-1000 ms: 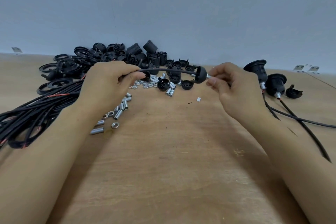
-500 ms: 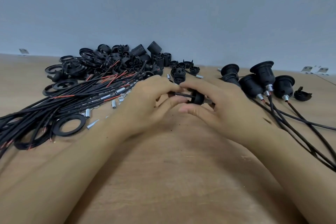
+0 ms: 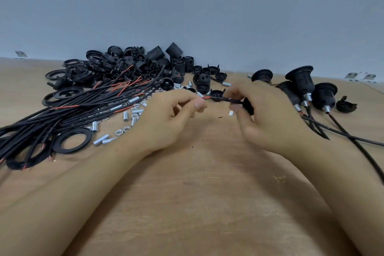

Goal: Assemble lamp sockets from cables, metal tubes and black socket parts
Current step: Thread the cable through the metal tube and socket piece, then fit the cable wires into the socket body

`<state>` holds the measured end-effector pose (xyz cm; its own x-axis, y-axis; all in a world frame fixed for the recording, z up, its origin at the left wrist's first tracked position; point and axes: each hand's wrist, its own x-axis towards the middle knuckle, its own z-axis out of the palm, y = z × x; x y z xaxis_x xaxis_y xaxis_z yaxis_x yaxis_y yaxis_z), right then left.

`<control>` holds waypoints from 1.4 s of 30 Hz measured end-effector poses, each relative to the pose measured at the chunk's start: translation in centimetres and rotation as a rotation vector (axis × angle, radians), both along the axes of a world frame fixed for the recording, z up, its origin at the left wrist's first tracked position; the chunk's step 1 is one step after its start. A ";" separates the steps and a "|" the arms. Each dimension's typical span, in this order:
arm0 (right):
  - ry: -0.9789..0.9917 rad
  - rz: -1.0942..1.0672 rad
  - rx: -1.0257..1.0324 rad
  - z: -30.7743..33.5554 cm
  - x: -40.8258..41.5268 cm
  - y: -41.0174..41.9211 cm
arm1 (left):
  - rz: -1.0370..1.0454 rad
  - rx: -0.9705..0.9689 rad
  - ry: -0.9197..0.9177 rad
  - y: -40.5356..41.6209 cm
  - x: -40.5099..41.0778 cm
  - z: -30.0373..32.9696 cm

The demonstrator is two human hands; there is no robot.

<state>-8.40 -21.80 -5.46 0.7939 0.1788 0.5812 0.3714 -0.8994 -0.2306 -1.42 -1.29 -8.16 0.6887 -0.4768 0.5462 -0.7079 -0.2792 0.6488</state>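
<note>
My left hand (image 3: 166, 118) pinches the red-tipped end of a short black cable (image 3: 226, 100) between thumb and forefinger. My right hand (image 3: 268, 114) grips a black socket cap (image 3: 248, 106) that the cable passes through; the fingers hide most of the cap. Both hands hover just above the wooden table (image 3: 197, 193) at its middle. A bundle of black and red cables (image 3: 83, 108) lies to the left. Small metal tubes and nuts (image 3: 128, 116) are scattered beside it. A heap of black socket parts (image 3: 141, 64) sits at the back.
Several assembled sockets (image 3: 301, 87) with cables stand at the right, their leads trailing toward the near right edge. A black ring (image 3: 71, 140) lies at the left by the bundle. A loose black half-shell (image 3: 346, 105) sits far right. A grey wall closes the back.
My hands have drawn apart, so a short stretch of cable now shows between them. The cap stays in my right hand; my left hand holds the cable's tip.
</note>
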 end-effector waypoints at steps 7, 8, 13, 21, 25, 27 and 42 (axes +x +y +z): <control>0.202 0.190 0.191 -1.5 0.1 1.9 | -0.149 0.137 -0.158 0.1 0.2 -0.4; 0.225 0.190 0.295 -1.8 0.4 1.9 | -0.127 0.147 -0.151 0.3 0.4 -0.3; 0.300 0.120 0.764 -2.6 1.6 1.4 | 0.149 0.201 -0.206 1.5 1.6 0.2; 0.348 0.134 0.991 -2.8 2.3 0.9 | 0.393 0.350 -0.175 2.7 3.7 0.5; 0.384 0.133 1.047 -2.9 2.6 1.0 | 0.442 0.422 -0.161 2.0 7.2 3.0; 0.404 0.123 1.059 -2.9 2.8 1.0 | 0.472 0.468 -0.152 1.4 10.1 4.4; 0.431 0.136 1.056 -3.1 3.2 0.4 | 0.688 0.390 -0.095 -4.9 21.1 3.8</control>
